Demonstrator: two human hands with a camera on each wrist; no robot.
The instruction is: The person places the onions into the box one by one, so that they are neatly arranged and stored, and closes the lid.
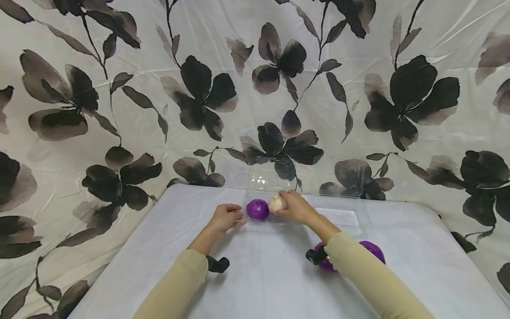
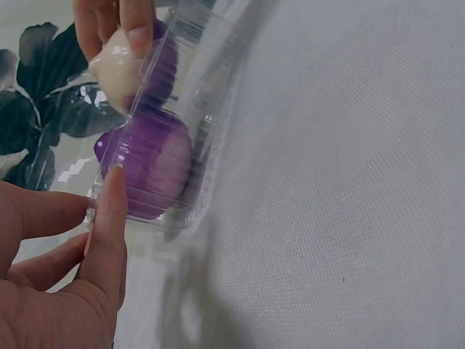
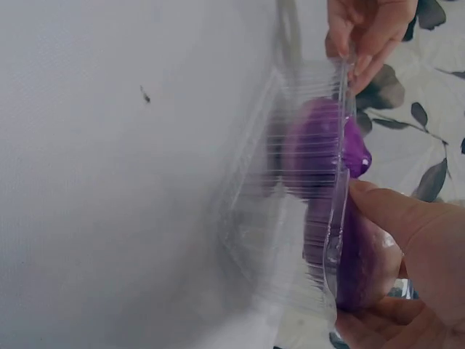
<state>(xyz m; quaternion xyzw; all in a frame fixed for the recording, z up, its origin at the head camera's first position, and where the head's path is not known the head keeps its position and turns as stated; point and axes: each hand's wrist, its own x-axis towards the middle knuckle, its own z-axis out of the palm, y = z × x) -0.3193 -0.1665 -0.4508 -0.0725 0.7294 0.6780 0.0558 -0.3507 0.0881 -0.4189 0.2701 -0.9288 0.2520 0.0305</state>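
A clear plastic clamshell box (image 1: 339,217) lies at the far edge of the table with its lid (image 1: 342,179) raised at the back. My left hand (image 1: 227,218) pinches the box's left rim between thumb and fingers. Inside, at that end, sits a glossy purple onion-like bulb (image 1: 257,209), its pointed tip showing in the left wrist view. My right hand (image 1: 296,207) grips a cream-and-purple bulb (image 1: 276,204) from above, beside the purple one. In the right wrist view this second bulb (image 3: 363,262) is low in the box, behind the ribbed wall.
Two more purple shapes, a left one (image 1: 328,265) and a right one (image 1: 373,251), show on the white-covered table (image 1: 263,283), partly hidden by my right forearm. Floral cloth (image 1: 215,146) hangs behind the table. Black wrist mounts (image 1: 218,265) sit by both cuffs.
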